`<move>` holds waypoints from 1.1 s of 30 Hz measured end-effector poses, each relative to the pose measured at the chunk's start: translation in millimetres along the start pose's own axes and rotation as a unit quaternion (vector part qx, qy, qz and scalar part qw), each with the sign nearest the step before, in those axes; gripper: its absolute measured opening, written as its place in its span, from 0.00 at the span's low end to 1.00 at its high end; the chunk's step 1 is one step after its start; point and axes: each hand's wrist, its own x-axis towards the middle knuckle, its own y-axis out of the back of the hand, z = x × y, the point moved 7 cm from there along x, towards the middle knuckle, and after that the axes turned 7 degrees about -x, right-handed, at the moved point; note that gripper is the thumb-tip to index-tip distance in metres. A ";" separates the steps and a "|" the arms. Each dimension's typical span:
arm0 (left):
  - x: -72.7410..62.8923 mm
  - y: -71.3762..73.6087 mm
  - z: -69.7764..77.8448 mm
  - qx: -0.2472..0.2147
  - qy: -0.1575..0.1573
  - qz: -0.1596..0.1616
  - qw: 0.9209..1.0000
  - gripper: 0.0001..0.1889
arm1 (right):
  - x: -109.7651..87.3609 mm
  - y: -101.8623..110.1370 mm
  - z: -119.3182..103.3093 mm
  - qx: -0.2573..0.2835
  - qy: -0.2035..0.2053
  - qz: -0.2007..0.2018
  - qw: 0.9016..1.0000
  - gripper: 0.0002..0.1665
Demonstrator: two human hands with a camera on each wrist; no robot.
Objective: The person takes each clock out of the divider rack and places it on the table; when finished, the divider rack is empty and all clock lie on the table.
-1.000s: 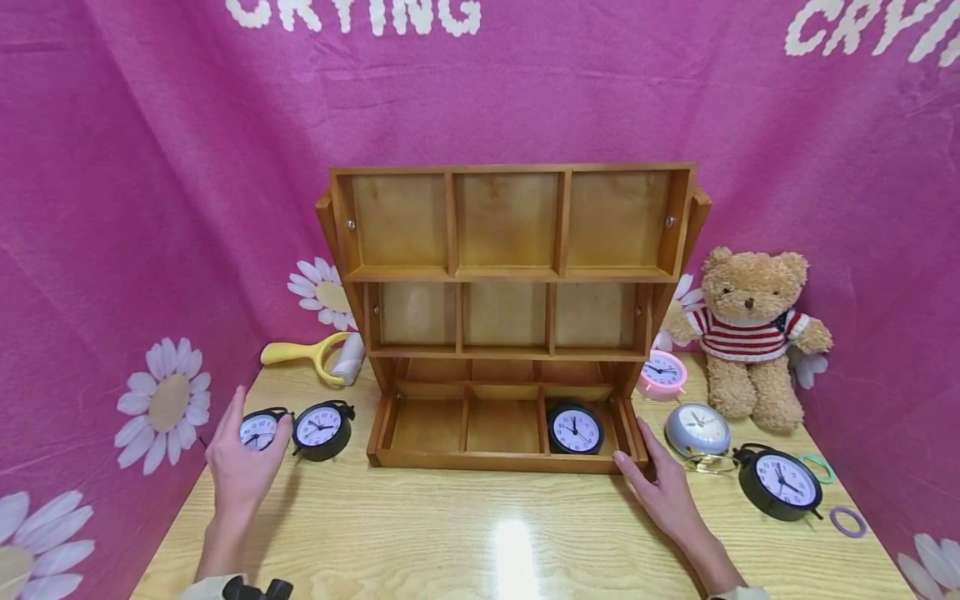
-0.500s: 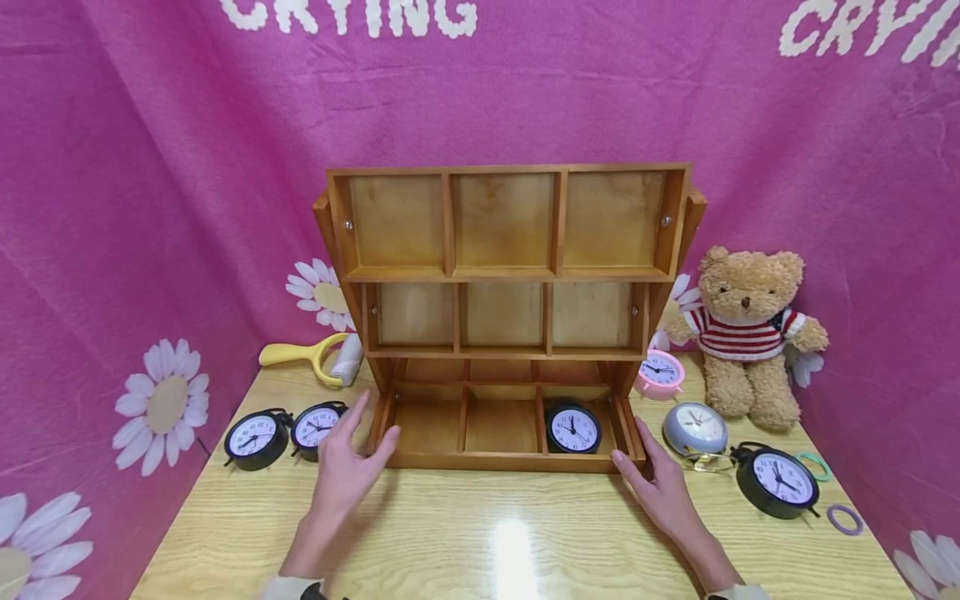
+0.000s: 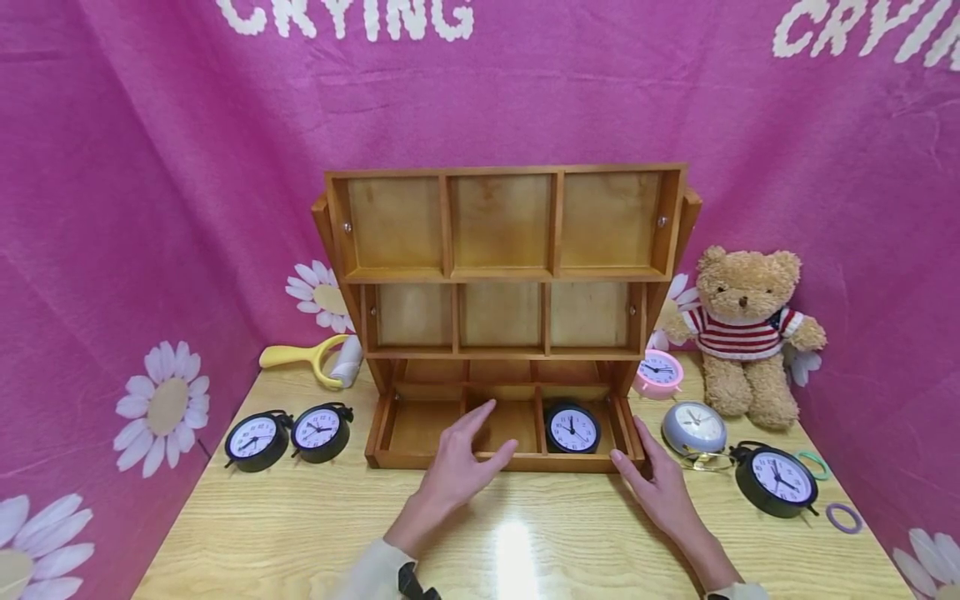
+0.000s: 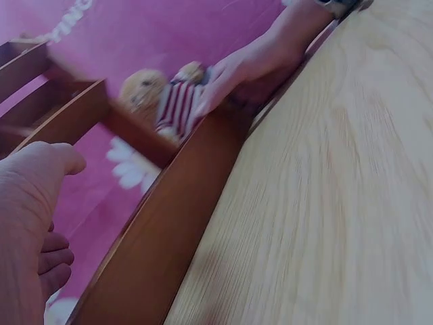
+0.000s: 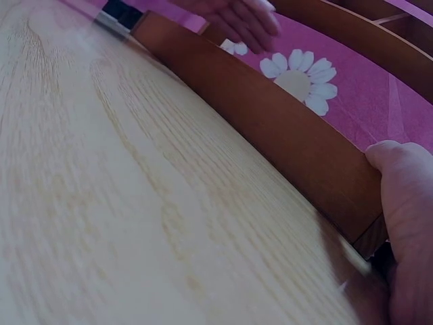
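A three-tier wooden display shelf (image 3: 512, 279) stands in the middle of the table, its tiers divided into compartments. In its bottom right compartment sits a black alarm clock (image 3: 572, 428), dial facing up and forward. My left hand (image 3: 459, 467) holds nothing, its thumb and fingers spread apart over the front of the bottom middle compartment. At the shelf's lower right corner, my right hand (image 3: 660, 487) grips the wood, with the thumb on the front board (image 5: 270, 122) and the fingers along the outer side. The right wrist view shows that thumb right at the board's top edge.
Two black alarm clocks (image 3: 321, 432) and a yellow-handled lint roller (image 3: 300, 356) lie left of the shelf. To the right are a pink clock (image 3: 658, 375), a blue-grey clock (image 3: 694, 432), another black clock (image 3: 777, 481), hair ties (image 3: 843, 518) and a teddy bear (image 3: 744, 333).
My left hand has moved right, from the black clocks at the left, past the shelf's left corner, to the bottom middle compartment. The right hand has stayed at its corner.
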 end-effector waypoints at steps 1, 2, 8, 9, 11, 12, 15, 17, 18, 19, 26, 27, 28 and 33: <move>4.0 -9.0 2.5 0.000 -0.001 -0.011 1.000 0.38 | -0.1 0.2 -0.1 0.000 0.000 0.000 1.000 0.41; 7.5 -18.0 4.7 0.000 -0.002 -0.022 1.000 0.38 | -0.4 0.4 -0.1 0.001 0.000 0.000 1.000 0.41; 26.2 -63.9 16.0 0.028 -0.017 -0.077 0.996 0.37 | -3.2 -1.8 1.0 -0.003 -0.010 -0.001 1.000 0.41; 29.0 -69.8 17.6 0.037 -0.015 -0.085 0.996 0.37 | -3.5 -2.0 1.0 -0.005 -0.012 -0.001 1.000 0.41; 34.6 -80.6 19.1 0.055 -0.011 -0.096 0.994 0.37 | -3.5 -1.5 0.9 -0.009 -0.014 -0.001 1.000 0.41; 37.6 -85.1 20.1 0.066 -0.007 -0.102 0.993 0.37 | -3.3 -1.3 0.9 -0.011 -0.015 -0.001 1.000 0.41; 46.7 -94.4 23.2 0.101 0.008 -0.115 0.988 0.37 | -2.4 -0.3 0.7 -0.015 -0.015 0.000 1.000 0.42; 52.9 -99.2 25.1 0.130 0.017 -0.124 0.984 0.39 | -1.5 0.5 0.3 -0.016 -0.013 0.002 1.000 0.42; 55.8 -100.7 26.7 0.142 0.022 -0.127 0.981 0.39 | -1.0 0.7 0.1 -0.016 -0.011 0.003 1.000 0.42; 58.3 -102.6 27.6 0.155 0.024 -0.130 0.979 0.40 | -0.9 1.0 -0.3 -0.016 -0.010 0.004 1.000 0.42; 69.7 -113.0 29.9 0.229 0.034 -0.133 0.964 0.35 | -0.9 1.3 -3.9 -0.014 -0.002 0.007 1.000 0.41; 70.0 -114.2 30.4 0.234 0.035 -0.133 0.963 0.35 | -1.0 1.4 -4.3 -0.014 -0.002 0.008 1.000 0.41; 70.2 -115.0 31.1 0.239 0.035 -0.132 0.961 0.35 | -1.0 1.6 -4.6 -0.014 -0.001 0.009 1.000 0.41; 71.4 -119.7 35.2 0.263 0.047 -0.130 0.955 0.38 | -1.0 1.6 -2.8 -0.014 0.002 0.013 1.000 0.41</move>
